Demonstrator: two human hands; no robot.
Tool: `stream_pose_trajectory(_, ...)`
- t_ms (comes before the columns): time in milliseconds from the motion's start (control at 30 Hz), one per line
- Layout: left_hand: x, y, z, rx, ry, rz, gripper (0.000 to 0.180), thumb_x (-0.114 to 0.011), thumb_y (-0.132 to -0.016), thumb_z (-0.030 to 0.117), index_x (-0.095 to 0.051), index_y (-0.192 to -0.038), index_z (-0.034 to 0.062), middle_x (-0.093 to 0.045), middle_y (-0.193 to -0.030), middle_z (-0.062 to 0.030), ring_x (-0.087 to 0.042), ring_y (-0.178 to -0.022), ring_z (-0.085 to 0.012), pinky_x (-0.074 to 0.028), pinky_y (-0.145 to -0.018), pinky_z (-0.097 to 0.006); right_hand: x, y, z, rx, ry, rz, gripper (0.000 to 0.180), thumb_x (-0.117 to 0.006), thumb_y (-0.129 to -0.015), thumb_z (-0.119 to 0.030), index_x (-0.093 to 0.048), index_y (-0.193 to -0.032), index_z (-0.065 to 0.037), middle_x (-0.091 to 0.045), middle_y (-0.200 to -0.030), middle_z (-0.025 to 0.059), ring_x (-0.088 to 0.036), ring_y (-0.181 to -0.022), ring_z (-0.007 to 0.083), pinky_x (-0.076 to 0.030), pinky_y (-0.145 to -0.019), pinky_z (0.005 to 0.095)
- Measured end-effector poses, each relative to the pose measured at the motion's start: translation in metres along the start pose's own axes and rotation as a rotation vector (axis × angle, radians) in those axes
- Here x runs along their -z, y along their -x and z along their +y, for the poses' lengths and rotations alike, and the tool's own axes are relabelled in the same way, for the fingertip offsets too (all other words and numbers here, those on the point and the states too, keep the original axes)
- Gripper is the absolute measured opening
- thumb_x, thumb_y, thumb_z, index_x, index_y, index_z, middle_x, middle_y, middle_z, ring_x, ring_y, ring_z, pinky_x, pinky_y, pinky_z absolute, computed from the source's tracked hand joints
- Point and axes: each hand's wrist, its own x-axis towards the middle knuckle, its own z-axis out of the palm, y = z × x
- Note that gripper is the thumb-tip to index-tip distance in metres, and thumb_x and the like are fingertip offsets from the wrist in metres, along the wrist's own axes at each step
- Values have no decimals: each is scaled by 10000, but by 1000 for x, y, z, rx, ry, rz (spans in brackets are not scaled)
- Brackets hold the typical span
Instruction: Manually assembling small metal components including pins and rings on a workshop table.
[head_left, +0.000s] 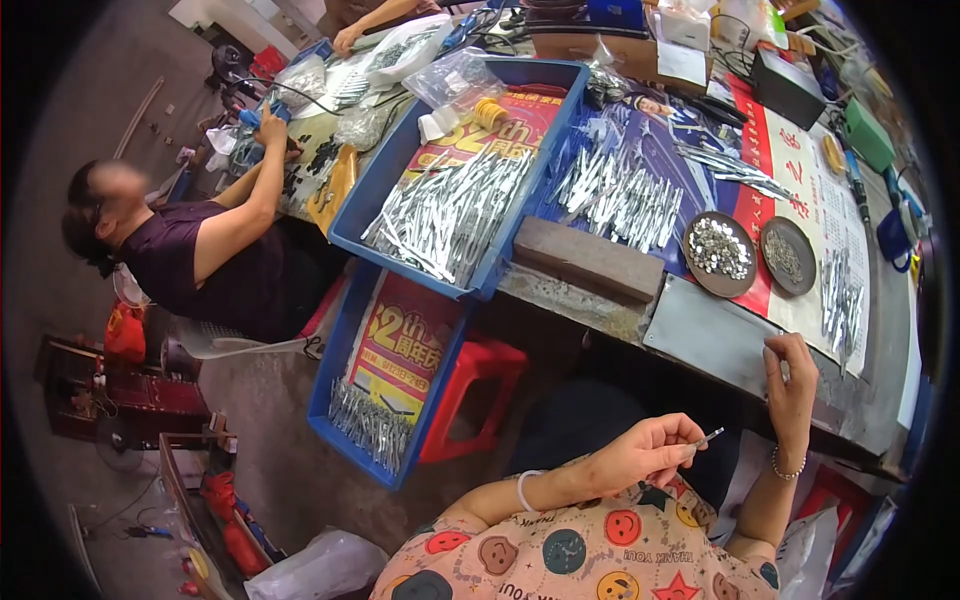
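Over my lap, my left hand (650, 452) pinches a small thin metal strip (711, 437), its tip sticking out past the fingers. My right hand (791, 372) is at the table's front edge, next to a grey metal plate (710, 335). Its thumb and fingers are bent together; what they hold, if anything, is too small to make out. Beyond the plate stand a round dish of small silvery discs (719, 250) and a smaller dish of tiny metal parts (789, 256). Several slim metal strips (843, 300) lie to the right of the dishes.
A blue tray (345, 235) heaped with metal strips stands left of a brown block (587, 258). A lower blue tray (325, 400) holds more strips beside a red stool (480, 395). Another person (200, 245) works at the left; a further person's hand (347, 40) shows at the top.
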Motion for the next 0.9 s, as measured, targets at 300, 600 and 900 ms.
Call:
stream_pose_trajectory(300, -9, -5, 5, 74, -65, 10, 171, -507, -924, 109, -501, -1072, 22, -526, -806, -18, -441, -535, -39, -344, -479, -166, 16, 6, 6, -13, 27, 28, 64, -544, -787, 41, -554, -851, 35, -533, -777, 134, -547, -705, 247, -435, -657, 295)
stream_pose_trajectory(600, -1, -2, 11, 59, -38, 145, 158, -515, -915, 86, -527, -1057, 18, -566, -831, -14, -469, -558, -38, -334, -472, -145, 5, -39, 25, 60, 99, -101, 109, -589, -805, -48, -571, -903, -4, -544, -805, 128, -561, -720, 289, -450, -652, 346)
stream_pose_trajectory(900, 7, -3, 17, 44, -48, 183, 171, -506, -921, 100, -522, -1068, 13, -553, -835, -20, -459, -554, -36, -332, -464, -151, -29, -81, 25, 229, 320, -275, 175, -580, -785, -58, -573, -955, -16, -523, -901, 141, -513, -890, 320, -410, -773, 397)
